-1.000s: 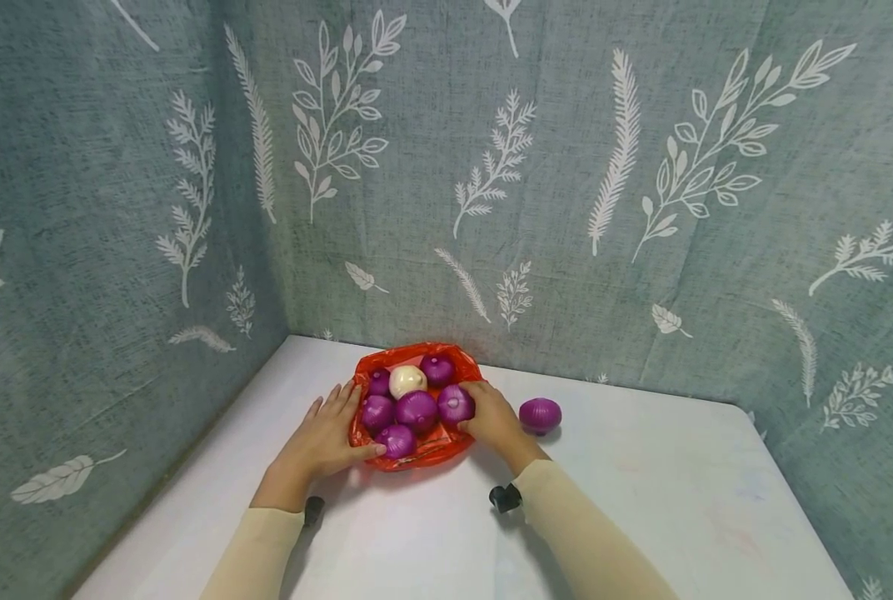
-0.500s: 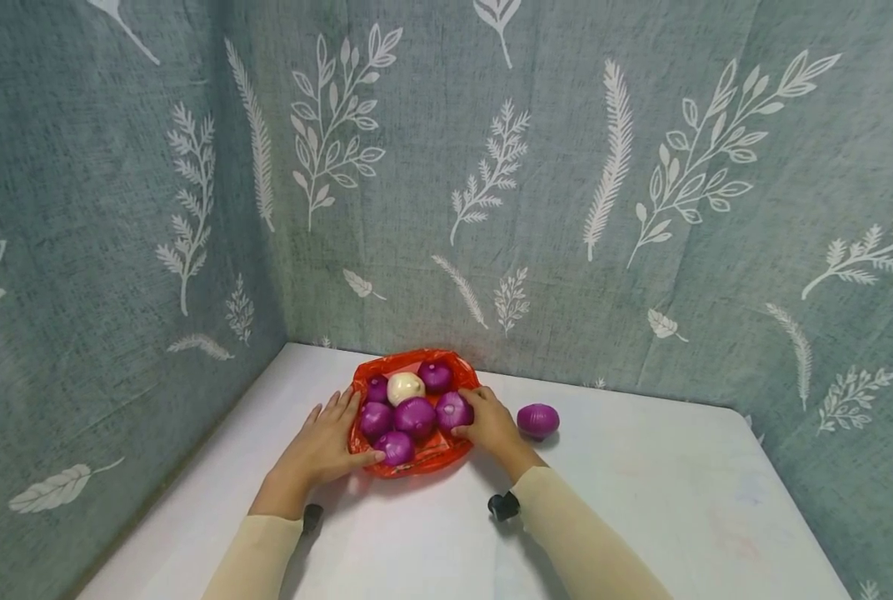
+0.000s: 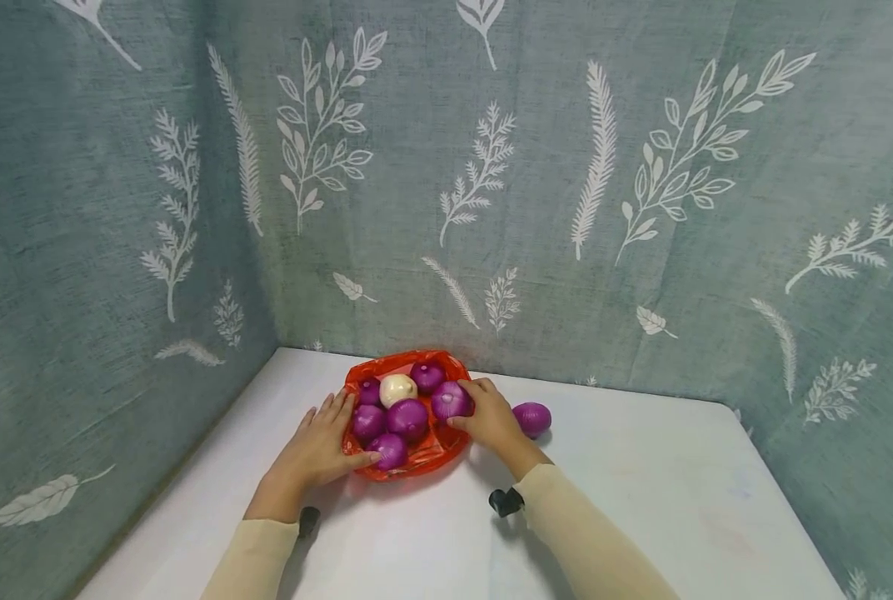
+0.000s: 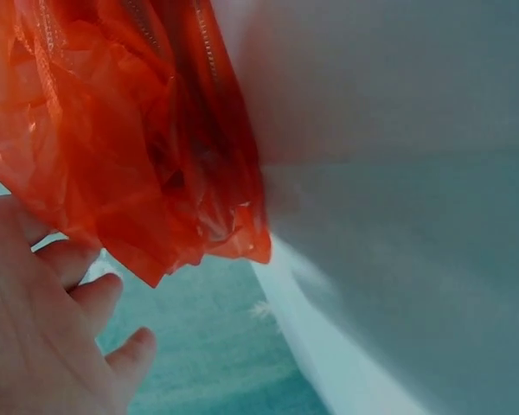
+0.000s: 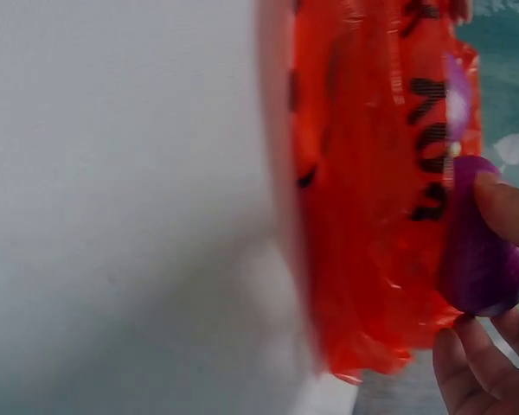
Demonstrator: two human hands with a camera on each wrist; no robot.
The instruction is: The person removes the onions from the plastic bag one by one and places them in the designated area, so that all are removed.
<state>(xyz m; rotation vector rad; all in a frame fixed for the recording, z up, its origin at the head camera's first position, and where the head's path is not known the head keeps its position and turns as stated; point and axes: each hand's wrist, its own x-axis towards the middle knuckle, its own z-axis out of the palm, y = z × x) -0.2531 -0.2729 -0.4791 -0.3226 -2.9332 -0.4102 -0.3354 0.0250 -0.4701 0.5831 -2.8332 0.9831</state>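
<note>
A red plastic bag (image 3: 446,454) lies with its mouth spread wide on the table, showing several purple onions (image 3: 407,420) and a white onion (image 3: 398,390) inside. At the bag's right side, my right hand (image 3: 491,421) grips one purple onion (image 3: 450,401) between thumb and fingers. The right wrist view shows that held onion (image 5: 480,251) against the bag's edge. My left hand (image 3: 315,442) rests along the bag's left rim with fingers extended, its thumb touching the front purple onion (image 3: 389,452). From the left wrist, the bag's side (image 4: 130,147) hides the contents.
Another purple onion (image 3: 531,419) lies on the white table (image 3: 641,483) just right of my right wrist. Patterned green cloth walls (image 3: 536,208) stand behind the table and on its left.
My right hand has raised its onion slightly above the others in the bag. The left hand keeps its place at the rim. The head view has shifted a little.
</note>
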